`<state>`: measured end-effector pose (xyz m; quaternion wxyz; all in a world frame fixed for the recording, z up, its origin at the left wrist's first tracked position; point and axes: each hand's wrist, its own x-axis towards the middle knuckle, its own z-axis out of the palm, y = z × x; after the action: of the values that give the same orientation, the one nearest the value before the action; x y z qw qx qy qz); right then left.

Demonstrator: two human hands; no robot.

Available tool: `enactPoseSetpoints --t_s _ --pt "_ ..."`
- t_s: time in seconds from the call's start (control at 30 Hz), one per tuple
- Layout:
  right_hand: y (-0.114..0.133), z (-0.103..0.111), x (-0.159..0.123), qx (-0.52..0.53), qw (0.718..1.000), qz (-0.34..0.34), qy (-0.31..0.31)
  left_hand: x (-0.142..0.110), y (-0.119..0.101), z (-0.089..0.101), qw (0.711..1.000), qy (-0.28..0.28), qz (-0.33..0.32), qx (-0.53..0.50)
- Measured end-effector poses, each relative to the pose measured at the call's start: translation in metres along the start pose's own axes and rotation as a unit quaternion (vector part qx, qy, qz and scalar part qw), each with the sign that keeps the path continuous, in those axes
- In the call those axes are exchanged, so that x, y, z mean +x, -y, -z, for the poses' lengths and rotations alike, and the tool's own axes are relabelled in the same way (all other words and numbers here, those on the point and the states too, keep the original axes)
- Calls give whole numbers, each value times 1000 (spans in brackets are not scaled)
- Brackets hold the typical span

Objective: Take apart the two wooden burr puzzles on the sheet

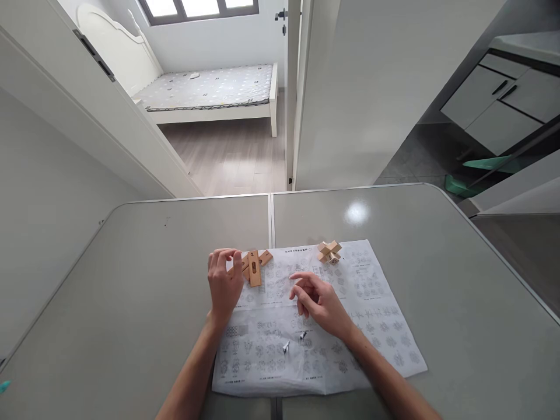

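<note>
My left hand (224, 284) is at the left edge of a creased printed sheet (280, 367), its fingers bent and apart, with nothing visible in them. Right beside its thumb lie several flat wooden puzzle pieces (254, 269) with slots, crossing one another; the top one bears a "2". Over the middle of the sheet hovers my right hand (318, 300), index finger stretched out, the others loosely curled, holding nothing. Beyond it, near the sheet's far edge, sits an interlocked wooden burr puzzle (329, 252). Two small crumpled bits (286, 347) lie on the sheet between my forearms.
The sheet lies on a grey table (131, 280) with a metal-edged seam (270, 221) down its middle. Past the far edge are a doorway, a white bed (214, 90) and a white wall (363, 87). Cabinets (503, 93) and a green object (459, 185) stand at the right.
</note>
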<state>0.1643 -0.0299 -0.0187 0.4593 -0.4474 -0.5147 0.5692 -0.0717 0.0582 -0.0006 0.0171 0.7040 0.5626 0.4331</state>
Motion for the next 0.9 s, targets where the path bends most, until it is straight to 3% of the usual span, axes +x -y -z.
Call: enactPoseSetpoints --t_s 0.1,0.23,0.33,0.47,0.67,0.9 --pt "0 1 2 62 998 -5 -28 -7 -19 1 995 5 -72 -72" --pt "5 3 5 123 990 5 -74 -27 -50 0 964 120 -147 -188" --pt "10 6 6 148 985 7 -93 -45 -69 -4 938 207 -185 -208" --pt "13 8 5 175 979 3 -108 -60 -80 -10 918 274 -204 -201" --pt "13 8 5 215 966 -6 -142 -63 -76 -16 900 346 -176 -197" --pt "16 13 8 287 942 -31 -173 -55 -77 -16 881 399 -67 -244"
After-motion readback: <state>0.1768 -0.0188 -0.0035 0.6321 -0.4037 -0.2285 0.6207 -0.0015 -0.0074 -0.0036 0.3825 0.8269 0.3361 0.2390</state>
